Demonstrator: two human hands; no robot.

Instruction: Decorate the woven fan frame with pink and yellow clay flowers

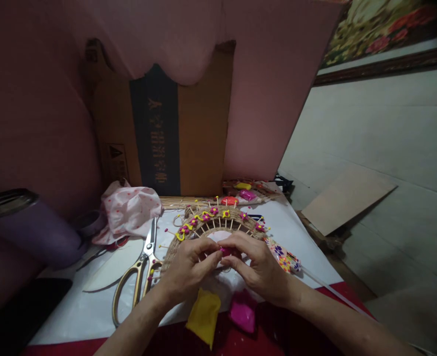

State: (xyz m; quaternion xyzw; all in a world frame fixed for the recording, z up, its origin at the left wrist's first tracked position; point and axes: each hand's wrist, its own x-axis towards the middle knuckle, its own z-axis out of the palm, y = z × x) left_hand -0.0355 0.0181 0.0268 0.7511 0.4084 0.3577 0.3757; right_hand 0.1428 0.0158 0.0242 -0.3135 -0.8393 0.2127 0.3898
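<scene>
My left hand (194, 264) and my right hand (253, 264) meet in front of me, fingertips pinching a small magenta lump of modelling clay (225, 251). Right behind them stands an arched twine-wrapped craft piece (174, 249) with wooden sticks across it, dotted with magenta and yellow clay flowers (214, 211). My hands hide part of its lower middle. Closer to me, a yellow packet (204, 312) and a magenta packet (242, 311) lie below my wrists. Gold-handled scissors (144, 267) rest left of my left hand, blades pointing away.
On the left are a purple tumbler (36, 227), a tape roll (88, 222), a spotted cloth (131, 210) and a dark flat object (29, 309). A cardboard panel (203, 138) stands behind. A flower-patterned packet (283, 254) lies right; more coloured packets (246, 194) sit farther back.
</scene>
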